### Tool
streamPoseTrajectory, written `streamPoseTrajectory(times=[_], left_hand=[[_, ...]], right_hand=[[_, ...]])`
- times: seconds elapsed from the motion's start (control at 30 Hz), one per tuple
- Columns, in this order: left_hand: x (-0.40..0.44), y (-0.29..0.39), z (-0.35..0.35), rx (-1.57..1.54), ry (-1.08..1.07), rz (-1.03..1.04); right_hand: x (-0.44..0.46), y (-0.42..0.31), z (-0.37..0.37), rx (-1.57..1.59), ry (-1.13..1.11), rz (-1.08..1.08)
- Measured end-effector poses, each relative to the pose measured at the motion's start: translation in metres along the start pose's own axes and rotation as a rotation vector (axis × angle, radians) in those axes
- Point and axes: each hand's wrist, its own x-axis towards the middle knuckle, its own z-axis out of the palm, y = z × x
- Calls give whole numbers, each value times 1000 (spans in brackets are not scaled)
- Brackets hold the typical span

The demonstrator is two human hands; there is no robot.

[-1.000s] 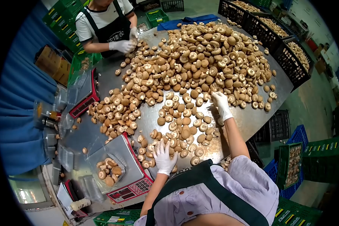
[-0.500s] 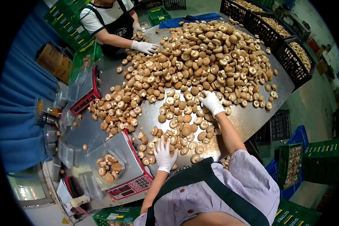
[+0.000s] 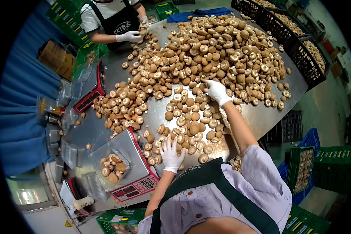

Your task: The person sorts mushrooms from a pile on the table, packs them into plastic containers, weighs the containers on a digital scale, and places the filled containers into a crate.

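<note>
Brown shiitake mushrooms (image 3: 222, 50) form a big heap on the metal table, with a looser spread of mushrooms (image 3: 187, 117) in front of it. My left hand (image 3: 171, 156), in a white glove, rests with spread fingers at the near edge of this spread, holding nothing. Gloved in white too, my right hand (image 3: 217, 92) reaches to the foot of the heap, its fingers extended against mushrooms there. Left of my left hand, a clear plastic tray of mushrooms (image 3: 113, 167) sits on a red-edged digital scale (image 3: 144, 165).
Across the table, a co-worker (image 3: 117, 23) in a dark apron holds mushrooms in gloved hands. A second scale (image 3: 89, 97) and empty clear trays (image 3: 70, 154) stand at the left. Black crates of mushrooms (image 3: 306, 58) line the far right; green crates (image 3: 300, 169) stand at the right.
My right hand has moved slightly farther away along the foot of the heap. My left hand has stayed nearly in place. The co-worker's hands have drawn back from the heap, closer to their body.
</note>
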Motion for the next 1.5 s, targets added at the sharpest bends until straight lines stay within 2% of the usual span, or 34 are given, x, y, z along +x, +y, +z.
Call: streamPoseTrajectory(times=[0.03, 0.07, 0.1, 0.17, 0.23, 0.33, 0.37, 0.5, 0.57, 0.63, 0.73, 0.77, 0.83, 0.9, 0.97, 1.03, 1.1, 1.17, 1.23, 1.3, 1.37, 1.4, 1.43, 1.47, 1.5], left_hand=[[0, -1, 1, -5, 11, 2], [-1, -1, 1, 13, 5, -5], [1, 0, 0, 16, 7, -6], [1, 1, -3, 2, 2, 5], [2, 0, -2, 7, 12, 1], [1, 0, -2, 0, -5, 8], [1, 0, -2, -1, -4, -6], [0, -1, -2, 21, -10, 9], [2, 0, -3, 14, -11, 10], [2, 0, -3, 17, -13, 14], [1, 0, -1, 19, -3, 16], [1, 0, -1, 20, -7, 17], [1, -1, -2, -2, -3, 15], [0, 0, -3, 7, 0, 10], [1, -3, -3, -33, 16, 19], [-2, -6, -2, -81, 29, 1], [-5, -11, 1, -254, 115, -24], [0, 1, -16, -484, 254, -119], [9, 8, -31, -797, 203, -202], [14, 18, -44, -1664, -115, -579], [19, 23, -40, -2073, -360, -643], [19, 24, -36, -2229, -439, -726], [19, 24, -35, -2340, -568, -698], [17, 24, -31, -2355, -534, -814], [11, 20, -23, -2395, -540, -840]], right_hand=[[7, -2, 10, -95, -78, -98], [13, -2, 17, -59, -96, -129], [25, -6, 17, -104, -288, -58], [33, -7, 18, -142, -353, -95], [32, 1, 19, 63, -440, -136], [20, 6, 9, 101, -490, -26], [14, 4, 5, 17, -426, -33], [-14, -18, -18, 163, -134, 44], [-20, -32, -21, 150, -1, -100], [-19, -43, -15, 226, 13, -251], [-16, -60, 15, 72, -205, -271], [-17, -67, 21, -163, -320, -312], [-12, -72, 51, -265, -261, -312], [-13, -76, 51, -273, -280, -309], [-15, -82, 27, 26, -370, -151], [-20, -73, 16, 415, -384, 116], [-37, -65, -1, 937, -387, 266], [-54, -58, -18, 989, -366, 306], [-74, -59, -29, 1048, -408, 351], [-105, -84, -39, 887, -344, 116], [-131, -111, -45, 738, -471, -48], [-141, -120, -42, 635, -469, -242], [-147, -126, -39, 529, -462, -433], [-149, -128, -32, 584, -420, -450], [-140, -130, -29, 585, -389, -409]])
